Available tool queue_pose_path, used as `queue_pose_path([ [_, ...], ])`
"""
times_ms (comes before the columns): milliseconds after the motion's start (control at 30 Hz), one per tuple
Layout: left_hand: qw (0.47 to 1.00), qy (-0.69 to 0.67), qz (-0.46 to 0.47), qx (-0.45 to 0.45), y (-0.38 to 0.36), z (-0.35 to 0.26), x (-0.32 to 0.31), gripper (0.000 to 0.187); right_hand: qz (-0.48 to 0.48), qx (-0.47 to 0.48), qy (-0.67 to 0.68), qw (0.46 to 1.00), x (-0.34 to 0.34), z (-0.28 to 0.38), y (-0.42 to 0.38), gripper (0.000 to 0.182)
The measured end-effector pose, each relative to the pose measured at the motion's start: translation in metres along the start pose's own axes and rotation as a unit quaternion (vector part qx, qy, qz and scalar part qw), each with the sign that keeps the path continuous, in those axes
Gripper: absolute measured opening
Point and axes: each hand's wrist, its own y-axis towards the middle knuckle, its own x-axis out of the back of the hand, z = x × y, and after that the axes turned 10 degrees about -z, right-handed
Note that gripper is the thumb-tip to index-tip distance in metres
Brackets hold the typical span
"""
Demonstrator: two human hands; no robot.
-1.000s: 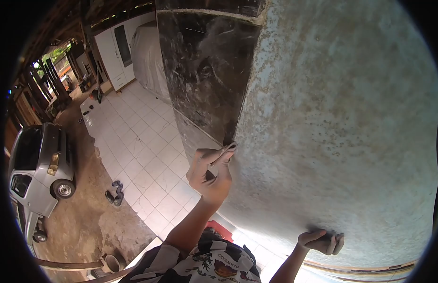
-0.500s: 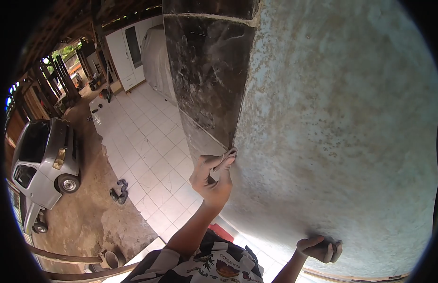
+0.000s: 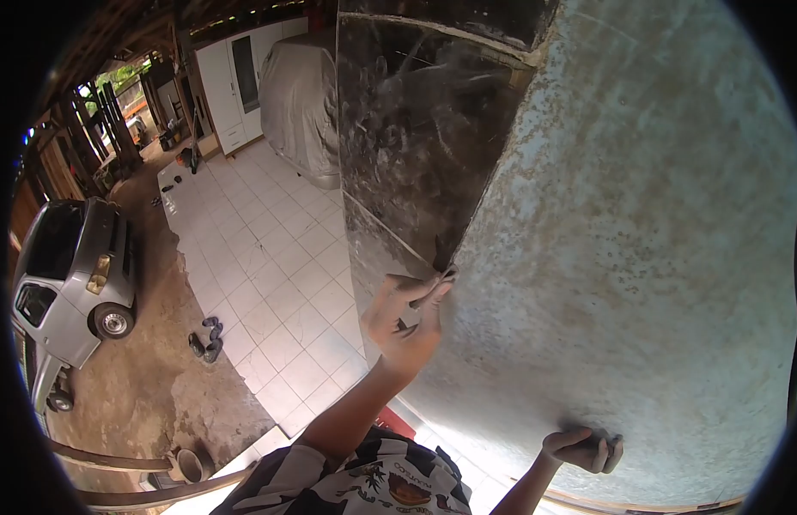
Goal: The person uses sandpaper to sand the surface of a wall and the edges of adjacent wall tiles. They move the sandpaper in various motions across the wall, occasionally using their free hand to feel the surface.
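My left hand (image 3: 405,319) is raised at the lower corner of a dark, smudged tile panel (image 3: 420,129). Its thumb and fingers are pinched together by the seam where the panel meets the mottled blue-grey wall (image 3: 639,206). Whatever the fingertips hold is too small to make out. Lower on the right, my right hand (image 3: 585,449) is against the wall with its fingers curled in. A dark patch lies around those fingers, and anything inside them is hidden.
White floor tiles (image 3: 270,257) border bare ground. A silver vehicle (image 3: 72,292) stands at the left, with dark sandals (image 3: 211,342) nearby. Behind are a white cabinet (image 3: 218,94) and a grey-covered object (image 3: 300,107). A round pot (image 3: 191,465) and wooden rails (image 3: 115,462) show at the lower left.
The view has shifted, so the dark panel appears further right and more of the covered object shows. My left hand appears slightly further right, still pinched at the seam. My right hand looks almost unchanged.
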Motion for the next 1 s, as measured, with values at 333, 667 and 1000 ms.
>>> queue_pose_path([
  [333, 0.999, -0.046, 0.014, 0.003, -0.010, 0.006, 0.005, 0.018, 0.009, -0.035, -0.045, 0.998, -0.003, 0.014, 0.049, 0.041],
  [667, 0.997, -0.062, 0.037, -0.012, -0.006, 0.010, 0.010, 0.023, 0.010, -0.007, -0.082, 0.997, -0.017, 0.011, 0.041, 0.042],
  [1000, 0.993, -0.076, 0.089, 0.015, -0.009, 0.016, 0.012, 0.019, 0.018, -0.002, -0.106, 0.994, -0.019, 0.012, 0.038, 0.042],
])
